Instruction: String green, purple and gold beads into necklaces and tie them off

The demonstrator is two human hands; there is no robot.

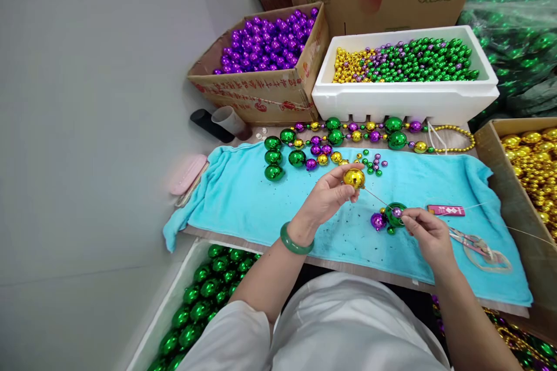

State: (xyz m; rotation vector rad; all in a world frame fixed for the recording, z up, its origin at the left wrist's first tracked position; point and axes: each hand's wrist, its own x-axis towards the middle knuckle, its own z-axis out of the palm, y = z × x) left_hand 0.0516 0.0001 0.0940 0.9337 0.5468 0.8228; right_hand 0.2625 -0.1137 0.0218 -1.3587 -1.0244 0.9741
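Note:
My left hand (333, 194), with a green bangle at its wrist, pinches a large shiny gold bead (354, 178) above the blue towel (261, 214). A thin string (375, 197) runs from that bead down toward my right hand (429, 237). The fingertips of my right hand are closed on a small purple bead (397, 213) at the string's lower end. Just behind it lies a large green bead (394, 221), with a large purple bead (378, 221) and smaller green and gold ones beside it. Scissors (474, 242) rest right of my right hand.
Behind the towel stretches a bead strand (335, 137). A purple-bead carton (256, 84) and white foam box (404, 95) stand at the back. Gold beads fill a carton (500, 185) at right. A pink packet (446, 210) lies near the scissors; green beads (209, 287) sit below left.

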